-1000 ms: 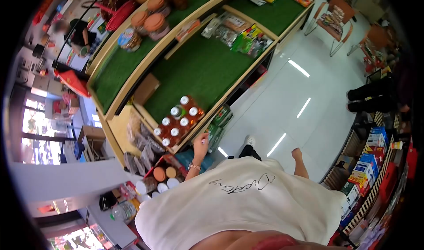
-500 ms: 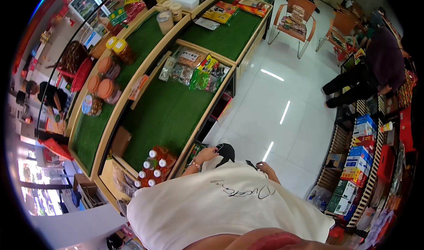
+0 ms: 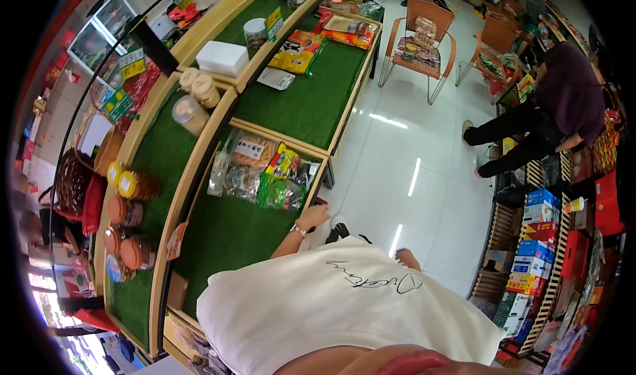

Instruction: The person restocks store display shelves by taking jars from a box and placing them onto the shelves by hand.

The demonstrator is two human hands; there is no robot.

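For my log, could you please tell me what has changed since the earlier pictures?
The view has moved forward along the green shelf; the left hand, first near capped bottles now out of view, is by the bagged snacks. I see nothing grasped or released. The bagged snacks and lidded jars stay put.

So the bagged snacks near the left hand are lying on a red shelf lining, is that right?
Not quite: the shelf lining is green, not red, as the head view shows. The bagged snacks do lie on it, near the left hand.
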